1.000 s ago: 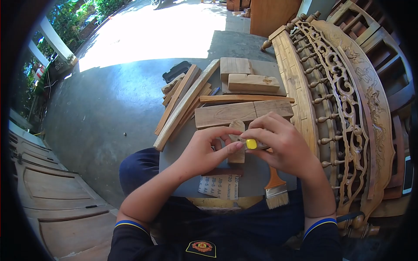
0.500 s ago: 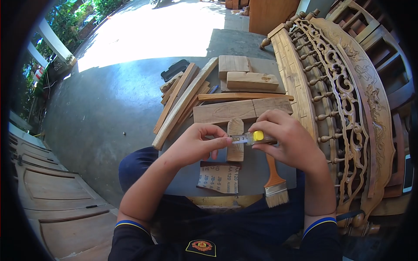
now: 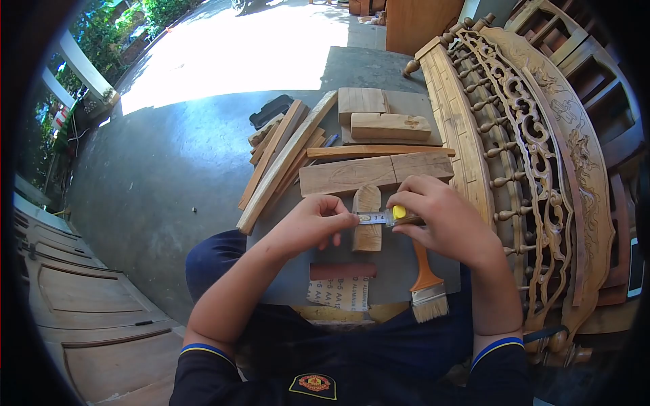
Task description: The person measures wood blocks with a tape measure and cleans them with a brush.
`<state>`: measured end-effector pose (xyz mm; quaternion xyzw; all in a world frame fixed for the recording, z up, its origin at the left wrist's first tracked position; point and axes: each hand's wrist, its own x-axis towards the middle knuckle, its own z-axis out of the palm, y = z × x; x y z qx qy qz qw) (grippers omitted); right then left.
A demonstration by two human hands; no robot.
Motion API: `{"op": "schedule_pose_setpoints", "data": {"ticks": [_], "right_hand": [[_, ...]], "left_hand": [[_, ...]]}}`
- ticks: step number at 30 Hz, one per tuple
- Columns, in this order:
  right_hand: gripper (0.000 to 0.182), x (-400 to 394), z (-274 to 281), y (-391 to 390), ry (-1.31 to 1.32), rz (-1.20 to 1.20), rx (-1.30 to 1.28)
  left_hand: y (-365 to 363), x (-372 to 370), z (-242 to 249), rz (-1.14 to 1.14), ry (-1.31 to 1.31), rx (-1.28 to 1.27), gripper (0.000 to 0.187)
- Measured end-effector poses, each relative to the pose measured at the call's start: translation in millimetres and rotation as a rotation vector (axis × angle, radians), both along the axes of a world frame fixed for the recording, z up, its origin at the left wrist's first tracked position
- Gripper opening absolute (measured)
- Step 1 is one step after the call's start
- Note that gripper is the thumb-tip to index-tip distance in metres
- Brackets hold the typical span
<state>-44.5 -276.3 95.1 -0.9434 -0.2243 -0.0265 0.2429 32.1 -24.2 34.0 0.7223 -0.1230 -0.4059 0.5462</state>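
Observation:
My right hand (image 3: 443,218) is closed around a tape measure (image 3: 400,213) with a yellow button. A short length of its blade (image 3: 374,218), with numbers showing, spans the width of a small wooden block (image 3: 367,239) with a rounded top. Thumb and finger of my left hand (image 3: 308,222) pinch the blade's end at the block's left side. Below the block lies a sheet of sandpaper (image 3: 338,294), printed backing up, its upper edge curled over to the reddish grit side. To the right, under my right hand, rests a paintbrush (image 3: 426,274) with an orange handle.
Beyond the block lies a thick wooden beam (image 3: 347,177). Long wooden strips (image 3: 291,155) are stacked at the left of the board, and wood blocks (image 3: 389,126) at the back. A carved wooden furniture panel (image 3: 535,135) stands along the right; paneled doors (image 3: 88,291) are at the left.
The tape blade has turned so its numbered face shows, with slightly more of it visible over the block. The sandpaper's upper edge has curled further over. Both hands stay nearly in place.

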Motion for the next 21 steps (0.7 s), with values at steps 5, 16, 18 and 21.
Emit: {"op": "schedule_pose_setpoints", "data": {"ticks": [5,16,18,21], "right_hand": [[0.033,1,-3,4,-0.037,0.026,0.022],[0.032,0,-4,9,-0.034,0.031,-0.015],[0.031,0,-4,9,-0.038,0.028,-0.011],[0.032,0,-5,8,-0.044,0.018,0.001]], "left_hand": [[-3,-2,-8,0.03,0.051,-0.046,0.022],[-4,-3,-11,0.084,0.105,-0.091,0.018],[-4,-2,-11,0.081,0.111,-0.092,0.017],[-4,-3,-9,0.071,0.074,-0.089,0.017]]}}
